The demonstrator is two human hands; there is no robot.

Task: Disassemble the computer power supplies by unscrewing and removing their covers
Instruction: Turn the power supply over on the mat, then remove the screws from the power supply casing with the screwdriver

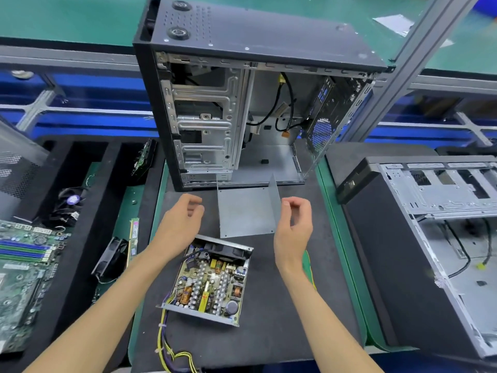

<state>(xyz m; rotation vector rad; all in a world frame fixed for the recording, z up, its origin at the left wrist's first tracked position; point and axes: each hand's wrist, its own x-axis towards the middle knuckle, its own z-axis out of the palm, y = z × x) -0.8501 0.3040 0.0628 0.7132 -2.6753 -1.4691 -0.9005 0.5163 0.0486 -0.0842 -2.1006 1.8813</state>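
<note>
- Head view: the opened power supply (211, 281) is lying on the dark mat of the surface (282, 319), near the middle, with its circuit board, coils and capacitors showing from above.
- Its yellow and purple cable bundle (172, 354) is trailing off the near left corner toward the near edge of the mat.
- The removed cover (246, 211), a bent grey metal sheet, is sitting just beyond the power supply, flat on the mat with its right flap standing up.
- The left hand (178, 224) is hovering above the mat to the left of the cover, fingers loosely curled and holding nothing.
- The right hand (294, 227) is hovering just right of the cover's upright flap, fingers relaxed and slightly bent, gripping nothing; whether a fingertip is touching the flap I cannot tell.
- An open computer case (242, 103) is standing upright at the far side of the mat, its bare metal interior facing the person.
- A second case (430, 238) is lying on its side to the right.
- On the left, a green motherboard (24, 278) is resting in a black foam tray, with a small black fan (111, 258) and a memory stick (133, 236) lying between the tray and the mat.
</note>
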